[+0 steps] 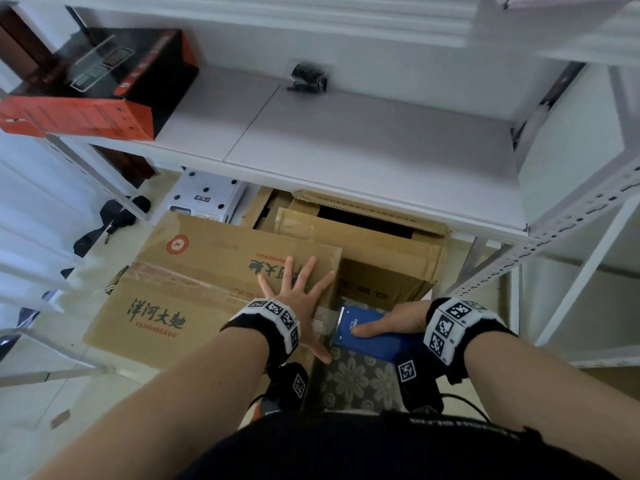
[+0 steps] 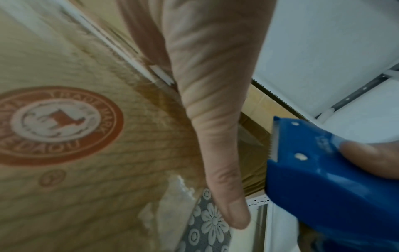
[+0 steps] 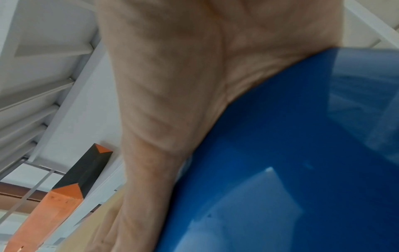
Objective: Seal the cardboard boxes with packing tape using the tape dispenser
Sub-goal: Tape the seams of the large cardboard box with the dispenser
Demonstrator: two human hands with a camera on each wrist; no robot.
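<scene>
Blue tape dispenser (image 1: 367,332), serrated blade, gripped by right hand (image 1: 398,320).

Blue tape dispenser (image 1: 363,332); tan box (image 1: 207,282) (red logo) — grey floral cloth (image 1: 356,379).

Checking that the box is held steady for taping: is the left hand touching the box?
Touching. The head view shows the left hand spread flat on the box top, with no gap between them.

Matt corrugated cardboard box (image 1: 194,282); glossy smooth blue plastic tape dispenser (image 1: 367,332).
</scene>
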